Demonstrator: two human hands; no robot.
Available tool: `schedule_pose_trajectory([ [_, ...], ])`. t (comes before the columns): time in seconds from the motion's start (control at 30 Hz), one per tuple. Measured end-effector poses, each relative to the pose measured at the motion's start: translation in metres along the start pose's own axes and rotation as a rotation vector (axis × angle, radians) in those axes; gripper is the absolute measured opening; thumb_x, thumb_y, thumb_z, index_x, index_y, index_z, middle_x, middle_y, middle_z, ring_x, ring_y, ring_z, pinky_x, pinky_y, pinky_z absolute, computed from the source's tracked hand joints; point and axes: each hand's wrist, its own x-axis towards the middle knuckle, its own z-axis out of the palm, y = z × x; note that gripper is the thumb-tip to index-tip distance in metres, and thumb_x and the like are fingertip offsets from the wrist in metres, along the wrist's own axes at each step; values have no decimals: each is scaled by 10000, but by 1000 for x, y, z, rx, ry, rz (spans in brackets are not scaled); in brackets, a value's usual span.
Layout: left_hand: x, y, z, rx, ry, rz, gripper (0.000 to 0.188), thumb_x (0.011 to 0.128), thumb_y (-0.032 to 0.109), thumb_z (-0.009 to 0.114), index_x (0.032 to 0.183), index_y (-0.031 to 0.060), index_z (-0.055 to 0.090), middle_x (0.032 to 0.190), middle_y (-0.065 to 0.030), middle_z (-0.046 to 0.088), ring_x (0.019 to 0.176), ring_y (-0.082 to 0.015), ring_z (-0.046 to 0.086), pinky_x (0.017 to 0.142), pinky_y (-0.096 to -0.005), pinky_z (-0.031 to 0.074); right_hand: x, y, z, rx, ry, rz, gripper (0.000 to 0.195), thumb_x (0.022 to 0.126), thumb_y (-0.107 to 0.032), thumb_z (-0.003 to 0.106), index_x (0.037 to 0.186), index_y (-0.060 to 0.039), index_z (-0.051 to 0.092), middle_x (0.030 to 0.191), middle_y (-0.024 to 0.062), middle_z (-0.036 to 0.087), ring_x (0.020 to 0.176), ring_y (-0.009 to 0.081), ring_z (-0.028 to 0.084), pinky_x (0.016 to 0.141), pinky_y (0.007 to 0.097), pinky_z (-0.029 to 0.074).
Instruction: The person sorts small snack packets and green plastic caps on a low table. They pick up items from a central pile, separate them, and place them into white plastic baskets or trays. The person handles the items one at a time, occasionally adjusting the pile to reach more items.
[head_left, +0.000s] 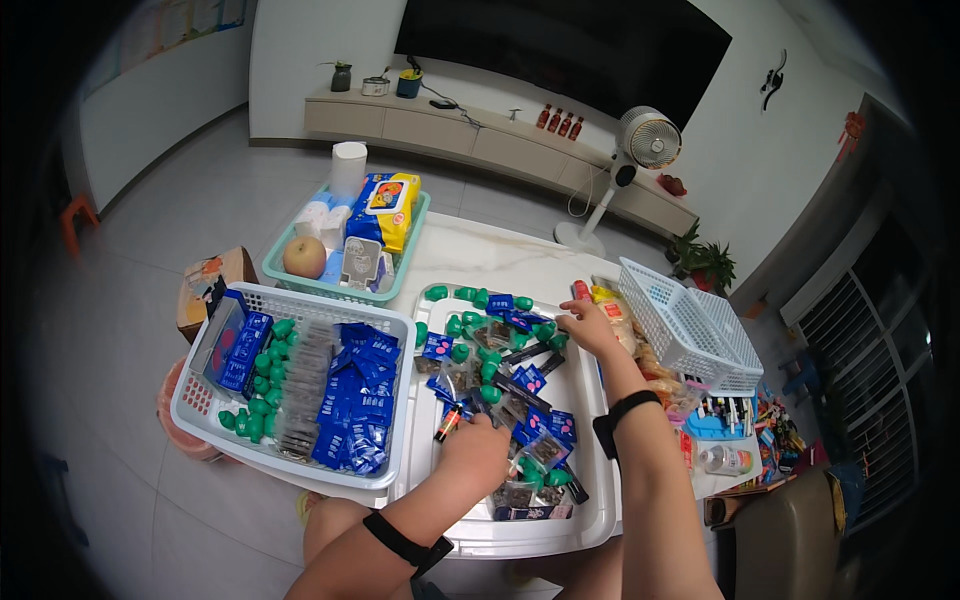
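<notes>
A white plastic tray (589, 450) before me holds a loose mix of small green bottle-shaped containers (491, 365), blue sachets (530, 377), clear packets with dark contents (546, 450) and slim black sticks (521, 392). My left hand (476, 451) reaches into the middle of this mix, fingers bent down. Beside its fingertips is a small black, red and orange cylinder (448, 422); whether the fingers grip anything is hidden. Over the tray's far right rim, my right hand (589, 327) has its fingers apart, close to several green containers, with nothing visible in it.
Left stands a white basket (289, 296) with green containers, clear packets and blue sachets in rows. Behind it, a teal basket (281, 281) holds a wet-wipes pack (382, 210) and a round fruit (304, 257). Light blue baskets (686, 322), food packets and a bottle (725, 460) crowd the right.
</notes>
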Motion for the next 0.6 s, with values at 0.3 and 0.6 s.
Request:
schedule_pose_trajectory([
  [0.3, -4, -7, 0, -40, 36, -1, 460, 793, 336, 747, 1139, 55, 630, 1108, -188, 586, 970, -337, 658, 800, -395, 561, 16, -25, 66, -381, -158, 48, 706, 913, -608, 476, 1460, -164, 430, 1430, 277, 433, 1312, 452, 430, 1099, 455, 361],
  [0.6, 2, -5, -2, -53, 41, -24, 426, 806, 366, 736, 1075, 52, 634, 1048, -181, 585, 930, -336, 653, 771, -420, 546, -79, -42, 47, -174, -197, -75, 608, 915, -542, 510, 1403, -180, 497, 1326, 183, 557, 1213, 374, 538, 999, 454, 453],
])
